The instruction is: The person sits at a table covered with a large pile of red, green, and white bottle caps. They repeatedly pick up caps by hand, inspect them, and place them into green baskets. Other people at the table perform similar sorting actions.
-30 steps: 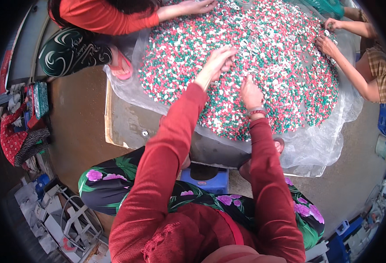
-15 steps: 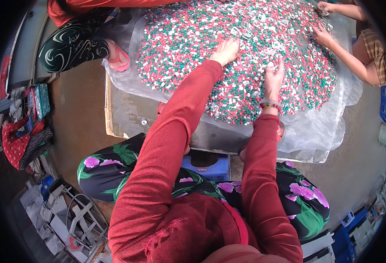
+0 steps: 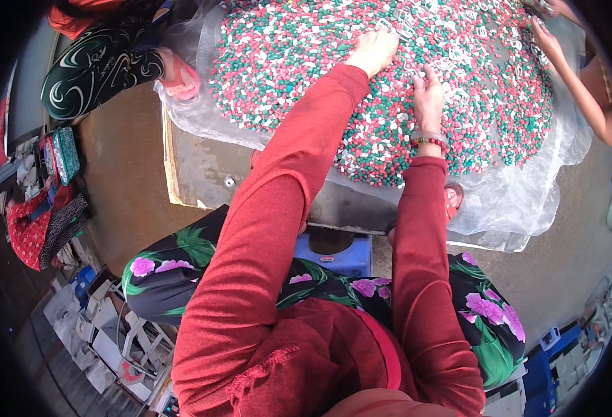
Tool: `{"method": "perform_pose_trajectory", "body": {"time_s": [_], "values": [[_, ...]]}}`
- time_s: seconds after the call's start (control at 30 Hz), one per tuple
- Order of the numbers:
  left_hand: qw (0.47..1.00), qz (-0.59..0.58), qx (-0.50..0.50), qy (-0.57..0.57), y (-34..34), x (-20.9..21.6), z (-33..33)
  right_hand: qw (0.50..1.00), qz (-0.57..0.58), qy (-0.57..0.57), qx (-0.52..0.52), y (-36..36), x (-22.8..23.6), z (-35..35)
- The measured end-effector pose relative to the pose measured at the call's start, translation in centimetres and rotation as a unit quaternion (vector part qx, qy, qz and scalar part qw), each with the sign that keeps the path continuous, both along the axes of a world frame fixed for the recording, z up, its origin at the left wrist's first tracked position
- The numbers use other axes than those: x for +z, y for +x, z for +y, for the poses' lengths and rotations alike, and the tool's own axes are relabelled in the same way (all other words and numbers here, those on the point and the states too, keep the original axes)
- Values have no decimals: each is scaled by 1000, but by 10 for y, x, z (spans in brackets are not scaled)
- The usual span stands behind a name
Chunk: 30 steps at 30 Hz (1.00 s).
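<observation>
A wide spread of small red, green and white pellets (image 3: 285, 90) covers the sheeted low platform before me. White slotted plastic pieces (image 3: 483, 31) are scattered over the pellets. My left hand (image 3: 375, 52) is bent down over the pellets with its fingers curled together, beside a white plastic piece (image 3: 384, 26). Whatever is in those fingertips is hidden. Nearer to me and to the right, my right hand (image 3: 429, 101) lies low over the pellets, thumb and forefinger apart, with no held thing visible. A beaded bracelet (image 3: 429, 140) circles that wrist.
Clear plastic sheeting (image 3: 514, 201) hangs over the platform's near edge. A co-worker's hands (image 3: 545, 42) are at the far right; another person's sandalled foot (image 3: 181, 80) stands at the left edge. A blue stool (image 3: 337, 257) is below me. Farther left, a person in red (image 3: 28, 229) bends over.
My left hand has moved farther out and slightly right, to the white pieces. My right hand has moved slightly farther out and its fingers have bent. The view has shifted a little.
</observation>
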<state>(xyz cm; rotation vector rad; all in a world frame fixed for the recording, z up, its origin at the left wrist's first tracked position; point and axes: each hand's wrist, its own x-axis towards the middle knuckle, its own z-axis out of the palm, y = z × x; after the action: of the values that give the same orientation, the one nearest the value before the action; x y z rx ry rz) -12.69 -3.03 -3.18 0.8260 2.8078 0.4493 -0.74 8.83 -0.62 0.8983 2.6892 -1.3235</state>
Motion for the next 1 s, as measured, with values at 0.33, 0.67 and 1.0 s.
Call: {"method": "perform_pose_trajectory", "body": {"time_s": [0.33,0.67,1.0], "values": [[610,-503,174,587,18,52,-72,991,-69,67,97,-4,-18,-37],[994,23,50,91,44,-11,-30,947,258,-174,81,-45,123,27],[477,-527,112,694,70,83,-26,855,17,-459,242,-21,306,81]]}}
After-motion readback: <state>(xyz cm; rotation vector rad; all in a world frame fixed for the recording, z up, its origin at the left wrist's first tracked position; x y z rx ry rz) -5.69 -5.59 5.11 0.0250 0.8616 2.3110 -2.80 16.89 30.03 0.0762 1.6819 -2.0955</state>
